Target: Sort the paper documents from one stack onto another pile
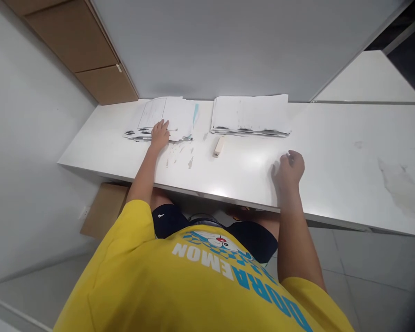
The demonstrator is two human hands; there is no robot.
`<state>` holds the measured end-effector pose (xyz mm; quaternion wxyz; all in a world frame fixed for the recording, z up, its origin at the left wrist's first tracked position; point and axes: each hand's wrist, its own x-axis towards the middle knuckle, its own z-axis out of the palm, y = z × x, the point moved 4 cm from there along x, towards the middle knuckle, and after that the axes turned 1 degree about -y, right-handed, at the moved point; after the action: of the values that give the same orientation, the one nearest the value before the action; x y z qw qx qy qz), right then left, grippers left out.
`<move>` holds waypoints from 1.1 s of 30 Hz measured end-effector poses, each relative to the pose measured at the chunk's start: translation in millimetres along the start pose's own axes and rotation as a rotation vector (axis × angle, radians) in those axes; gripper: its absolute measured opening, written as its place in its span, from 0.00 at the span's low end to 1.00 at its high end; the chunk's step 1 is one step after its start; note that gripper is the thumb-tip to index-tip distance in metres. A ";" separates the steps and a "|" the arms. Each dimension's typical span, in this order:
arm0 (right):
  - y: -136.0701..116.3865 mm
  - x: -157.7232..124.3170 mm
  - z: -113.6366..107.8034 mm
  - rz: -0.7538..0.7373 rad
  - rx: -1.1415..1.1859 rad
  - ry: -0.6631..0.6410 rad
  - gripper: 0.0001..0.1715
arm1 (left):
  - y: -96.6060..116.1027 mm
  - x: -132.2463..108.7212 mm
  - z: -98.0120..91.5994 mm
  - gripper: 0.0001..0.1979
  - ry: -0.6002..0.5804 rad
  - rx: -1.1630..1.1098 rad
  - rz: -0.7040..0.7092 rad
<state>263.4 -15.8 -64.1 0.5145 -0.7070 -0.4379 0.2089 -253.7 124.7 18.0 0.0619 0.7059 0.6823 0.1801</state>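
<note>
Head view: left hand (160, 133), open, presses flat on the paper pile (174, 115) left of the stapler (219, 146); right hand (289, 169) rests half-curled, seemingly empty, right of it. Light fingertip pressure should hold the sheets square.

Bright, even overhead light, slightly overexposed on whites. Soft glare patch on the worktop (249, 161) near centre; paper stacks (251, 115) nearly washed out, detail lost. Shadows faint, darkest under the worktop edge. Strong wide-angle bowing at frame edges, vignetting in right corners. Focus acceptable, mild softness throughout.
</note>
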 end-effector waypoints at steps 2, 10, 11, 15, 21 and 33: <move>-3.1 -0.5 -2.4 0.001 -0.007 0.059 0.25 | 3.2 0.3 -2.8 0.28 0.016 0.005 -0.008; -6.4 0.3 0.0 0.003 0.002 0.072 0.23 | 15.1 5.8 -17.4 0.32 0.030 0.054 -0.022; -7.1 -0.1 0.2 0.008 0.007 0.070 0.23 | 15.8 6.1 -18.3 0.33 0.020 0.073 -0.025; -11.5 -2.1 0.7 0.021 0.019 0.066 0.23 | 17.7 6.6 -18.8 0.34 0.001 0.135 -0.050; -14.7 -3.2 2.1 0.022 0.012 0.059 0.21 | 17.4 5.8 -15.8 0.33 0.053 0.137 -0.063; -7.5 -0.2 6.9 0.030 0.000 0.052 0.22 | 13.9 15.5 -17.6 0.17 0.207 0.110 -0.150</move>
<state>255.1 -11.6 -59.9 0.5226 -0.7187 -0.4136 0.1981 -246.5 136.3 41.7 -0.0345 0.6326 0.7449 0.2091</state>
